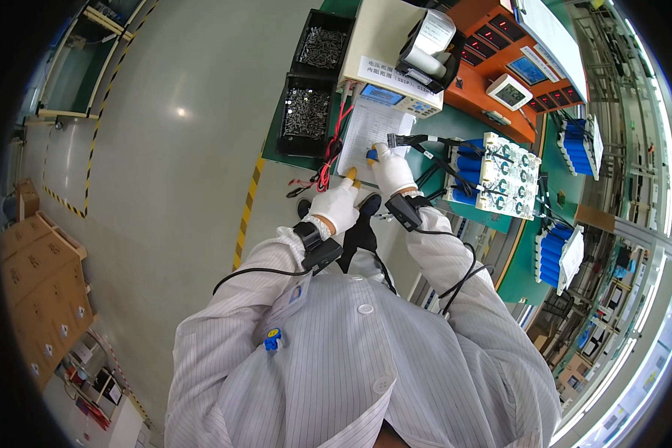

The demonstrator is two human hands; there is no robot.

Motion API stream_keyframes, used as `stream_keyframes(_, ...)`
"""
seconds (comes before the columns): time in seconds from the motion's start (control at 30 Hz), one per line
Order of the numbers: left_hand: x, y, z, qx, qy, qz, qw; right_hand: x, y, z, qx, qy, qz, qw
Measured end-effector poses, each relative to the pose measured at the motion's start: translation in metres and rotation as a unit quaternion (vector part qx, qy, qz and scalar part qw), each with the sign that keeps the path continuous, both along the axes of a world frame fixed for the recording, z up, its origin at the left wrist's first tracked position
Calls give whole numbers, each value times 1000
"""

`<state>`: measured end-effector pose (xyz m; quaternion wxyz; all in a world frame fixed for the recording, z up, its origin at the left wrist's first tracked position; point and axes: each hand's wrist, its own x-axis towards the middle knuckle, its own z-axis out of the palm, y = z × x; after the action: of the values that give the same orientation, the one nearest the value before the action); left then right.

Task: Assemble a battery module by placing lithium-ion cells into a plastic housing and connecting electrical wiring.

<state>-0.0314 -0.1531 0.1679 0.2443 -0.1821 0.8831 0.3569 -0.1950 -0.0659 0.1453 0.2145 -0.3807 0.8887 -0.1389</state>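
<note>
My left hand (337,207), in a white glove with yellow fingertips, is at the near edge of a printed sheet (360,134). Its forefinger stretches toward the paper and nothing shows in its grasp. Over the sheet's right side is my right hand (393,172), gloved alike, fingers bent around a small blue thing (372,155) whose kind is unclear. Just beyond those fingers lies a black multi-pin connector (395,140) on a cable harness. The harness runs right to a battery pack (493,175) of blue cells with a white frame.
Two black bins (305,145) of small metal parts stand left of the sheet. Red test leads (325,173) hang beside a beige tester (384,45) with a label printer (431,48). An orange instrument case (493,82) stands at the back. More battery packs (560,257) sit right.
</note>
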Motion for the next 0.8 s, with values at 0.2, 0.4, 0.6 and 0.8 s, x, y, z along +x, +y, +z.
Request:
stream_keyframes(0.2,-1,-1,8,-2,-7,-2,1000,-5,-7,-5,30,17,31,999)
stream_keyframes(0.4,-10,-5,25,-5,-10,4,1000,-3,-10,5,31,15,25,999)
stream_keyframes(0.6,-18,-7,8,-36,21,6,999,0,33,79,-107,-45,-52,992)
stream_keyframes(0.8,-37,-11,10,-78,37,0,996,-84,58,171,-165,9,-136,977)
